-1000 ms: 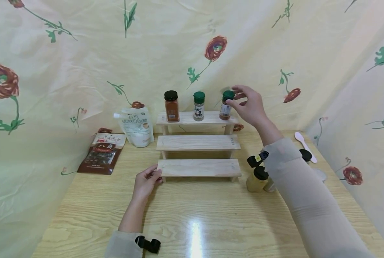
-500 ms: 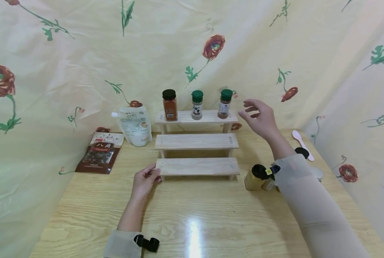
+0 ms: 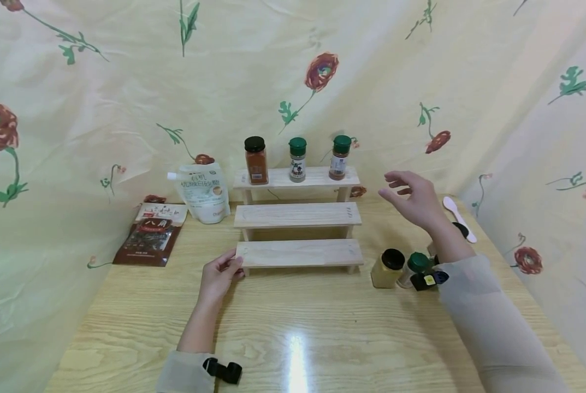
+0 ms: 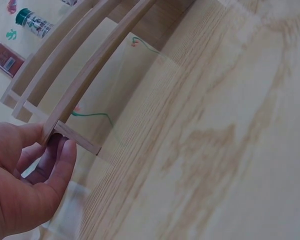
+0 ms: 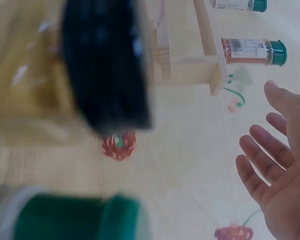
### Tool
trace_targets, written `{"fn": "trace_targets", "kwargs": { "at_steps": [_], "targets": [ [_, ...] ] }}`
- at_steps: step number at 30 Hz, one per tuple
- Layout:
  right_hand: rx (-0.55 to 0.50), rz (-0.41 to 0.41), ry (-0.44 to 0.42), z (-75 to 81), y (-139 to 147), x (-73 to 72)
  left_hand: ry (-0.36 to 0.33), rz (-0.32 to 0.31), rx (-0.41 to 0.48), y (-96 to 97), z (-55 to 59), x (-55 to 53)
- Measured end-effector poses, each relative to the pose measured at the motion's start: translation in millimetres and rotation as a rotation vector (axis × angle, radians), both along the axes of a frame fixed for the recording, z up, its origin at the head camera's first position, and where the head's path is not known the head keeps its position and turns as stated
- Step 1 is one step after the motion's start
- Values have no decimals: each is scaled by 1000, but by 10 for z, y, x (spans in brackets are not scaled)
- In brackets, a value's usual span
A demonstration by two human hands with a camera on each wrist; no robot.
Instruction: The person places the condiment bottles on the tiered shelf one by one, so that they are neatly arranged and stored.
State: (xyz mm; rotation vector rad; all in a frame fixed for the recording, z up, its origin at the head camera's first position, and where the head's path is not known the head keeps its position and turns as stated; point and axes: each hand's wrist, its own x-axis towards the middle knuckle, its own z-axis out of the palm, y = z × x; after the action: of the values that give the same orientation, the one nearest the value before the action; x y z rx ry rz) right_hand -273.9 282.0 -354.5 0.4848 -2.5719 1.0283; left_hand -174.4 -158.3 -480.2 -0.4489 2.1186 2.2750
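The three-tiered rack stands on the tabletop, just in front of a hanging floral cloth. The left grip pinches the left end of its lowest shelf, thumb above and fingers beneath. The right grip is in the air to the right of the rack, fingers spread apart and loosely bent, holding nothing.

Three jars stand upright and well apart on the top shelf: a black-lidded jar at the left, a green-capped jar in the middle and another green-capped shaker near the right end. The middle label reads 五香; the other two are too small to make out.

Left of the rack, a pale spouted pouch stands with 有机 on its front. Beside it is a glossy brown packet marked 八角.

To the right, a squarish yellow jar stands next to a low green-topped bottle, partly blocked by the black wrist mount. The right forearm hides much of another black lid, with a pinkish-white spoon lying behind.

The rack is pale, plain-grained wood with flat planks; the tabletop has a yellowish wood grain, and the cloth is creased.
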Motion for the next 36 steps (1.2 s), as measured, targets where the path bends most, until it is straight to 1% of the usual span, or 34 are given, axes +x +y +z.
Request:
{"fn": "trace_targets", "kwargs": {
  "at_steps": [8,13,18,25,32,36],
  "targets": [
    [30,6,-43,-113,192,170,7,1,-6,-6,-10,-4],
    [49,-23,-54,-183,319,263,10,-2,-8,-6,-6,-6],
    [65,-56,-65,-217,441,350,8,-6,-6,-3,-4,-2],
    [84,-84,-20,-271,642,427,2,-8,-7,2,-7,3],
    [110,-134,-66,-319,842,501,8,-4,-8,2,-24,-7],
    [95,-159,-42,-314,927,528,12,-4,-7,-1,-27,-7]
  ]
}}
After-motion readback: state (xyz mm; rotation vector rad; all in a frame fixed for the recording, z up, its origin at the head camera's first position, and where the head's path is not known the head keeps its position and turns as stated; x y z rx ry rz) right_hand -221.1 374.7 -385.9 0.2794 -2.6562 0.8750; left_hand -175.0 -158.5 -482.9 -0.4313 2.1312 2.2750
